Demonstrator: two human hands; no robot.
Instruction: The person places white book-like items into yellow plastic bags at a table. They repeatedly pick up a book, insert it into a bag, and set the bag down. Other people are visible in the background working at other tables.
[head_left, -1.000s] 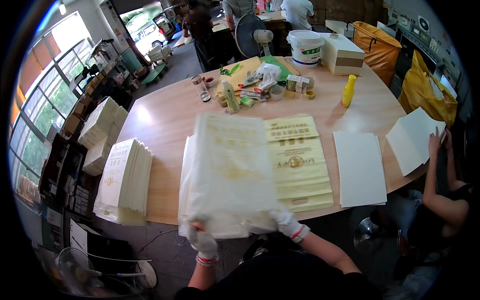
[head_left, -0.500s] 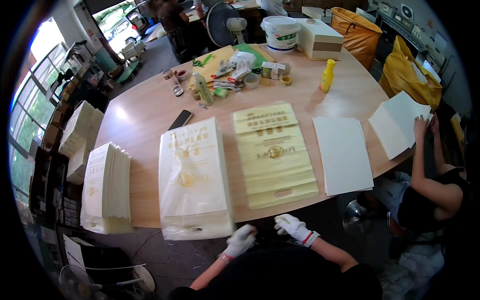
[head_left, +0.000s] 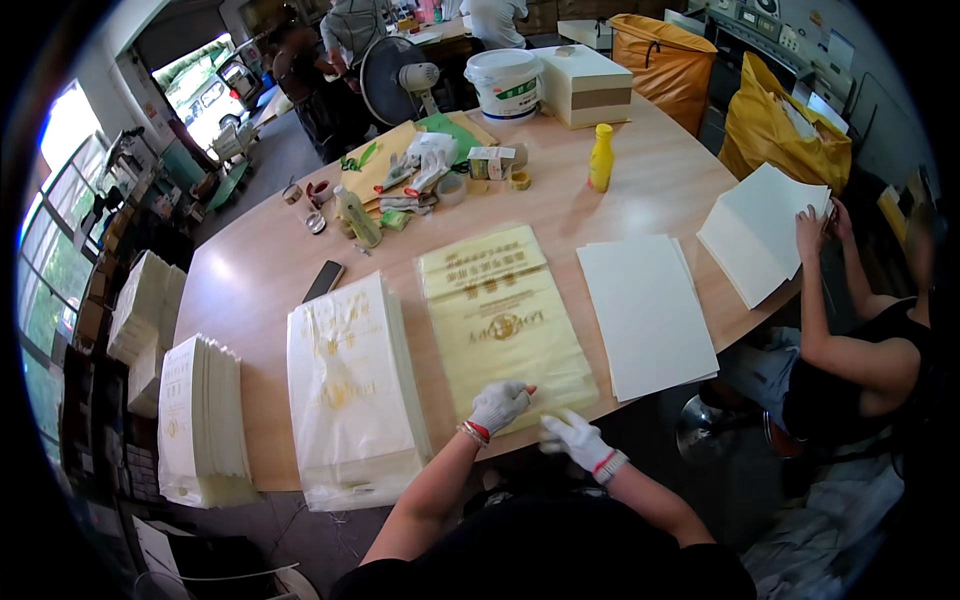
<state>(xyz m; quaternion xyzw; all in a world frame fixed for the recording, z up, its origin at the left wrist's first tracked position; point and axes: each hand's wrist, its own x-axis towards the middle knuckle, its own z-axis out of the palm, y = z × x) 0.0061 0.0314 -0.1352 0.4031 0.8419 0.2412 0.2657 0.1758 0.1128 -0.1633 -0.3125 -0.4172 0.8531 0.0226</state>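
Yellow bag [head_left: 505, 290]: lies flat on the wooden table [head_left: 250, 265], straight ahead of the person, its gold-brown lettering and round emblem facing up; its near end is partly hidden by the gloves.
Left hand [head_left: 500, 406]: in a white knit glove, over the near end of the yellow bag; the fingers are half curled, the bare thumb tip points right. Nothing shows in its grasp, but the fingers' inner side is hidden, so whether it pinches anything I cannot tell.
Right hand [head_left: 573, 437]: also in a white glove, at the near right corner of the yellow bag; the fingers are extended and a little spread, with nothing seen in them. Whether the fingertips touch the yellow bag I cannot tell.
White bag pile [head_left: 345, 375]: just left of the yellow bag, a thick stack with gold print on top.
Second pile [head_left: 200, 420]: farther left of the yellow bag, past the first.
Phone [head_left: 324, 281]: dark, left of the yellow bag, by the white bag pile's far end.
White sheets [head_left: 645, 310]: right of the yellow bag, near it, in a slightly uneven stack.
Co-worker's hands [head_left: 822, 228]: well right of the yellow bag, at the edge of folded sheets [head_left: 760, 230].
Green bottle [head_left: 357, 215]: beyond the yellow bag and to its left, tilted in view.
Yellow bottle [head_left: 600, 160]: upright, beyond the yellow bag and to its right.
White bucket [head_left: 507, 85]: well beyond the yellow bag, beside a pale box [head_left: 585, 85].
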